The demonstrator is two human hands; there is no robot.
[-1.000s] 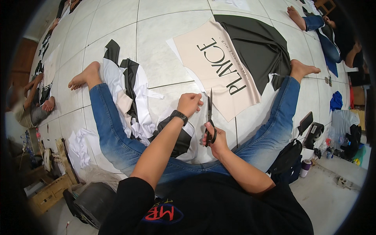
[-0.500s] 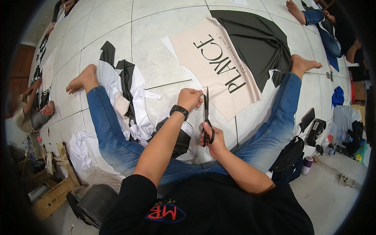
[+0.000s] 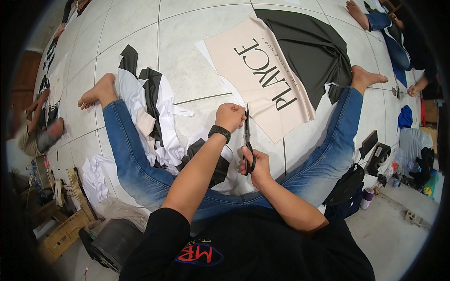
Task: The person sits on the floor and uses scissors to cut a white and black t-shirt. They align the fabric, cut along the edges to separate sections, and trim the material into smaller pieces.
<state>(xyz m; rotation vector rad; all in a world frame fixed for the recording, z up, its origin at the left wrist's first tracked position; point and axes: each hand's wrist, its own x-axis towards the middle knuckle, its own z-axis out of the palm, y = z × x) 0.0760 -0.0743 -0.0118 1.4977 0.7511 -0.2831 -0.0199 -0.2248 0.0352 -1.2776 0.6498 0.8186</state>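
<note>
Black scissors (image 3: 247,136) point away from me, with my right hand (image 3: 258,167) closed around their handles. Their blades look nearly together, beside the near left edge of a beige printed fabric panel (image 3: 253,79). My left hand (image 3: 229,117), wearing a black watch, is closed in a pinch at that edge, just left of the blade tips. What lies between its fingers is mostly hidden; a white fabric edge (image 3: 232,89) runs up to it. Dark grey fabric (image 3: 309,47) lies along the panel's right side.
Black and white fabric pieces (image 3: 159,112) are heaped along my left leg, and white cloth (image 3: 96,180) lies outside it. At right are a black bag (image 3: 347,185), a cup (image 3: 368,197) and a blue cloth (image 3: 405,116). Other people sit at far left and upper right.
The scissor blades have come closer together. My hands stay nearly in place, while the whole view shifts slightly. At upper right, another person's hand has moved.
</note>
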